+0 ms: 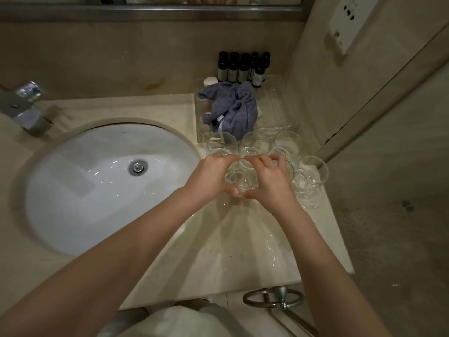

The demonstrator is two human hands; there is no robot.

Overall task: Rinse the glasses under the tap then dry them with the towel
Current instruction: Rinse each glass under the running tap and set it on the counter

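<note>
At the far left, the chrome tap point(26, 110) stands on the stone surface point(233, 251), its spout reaching toward the white oval basin point(80, 190), where the metal drain plug point(137, 167) sits near the middle. To the right of the basin your left hand point(211, 176) curls round the left side of a clear glass tumbler point(240, 178), and your right hand point(269, 177) curls round its right side, so both hands together cup the one tumbler, thumbs nearly meeting at its near edge. You cannot tell whether the tumbler rests on the surface or is lifted just off it. Behind your hands three more glasses point(255, 143) stand in a row, and another glass point(311, 173) stands just to the right of your right hand. Farther back the crumpled blue towel point(233, 108) lies in a clear tray point(279, 110), with a cluster of dark toiletry bottles point(243, 68) against the wall behind it. Wet streaks glint on the surface around the tumbler.
</note>
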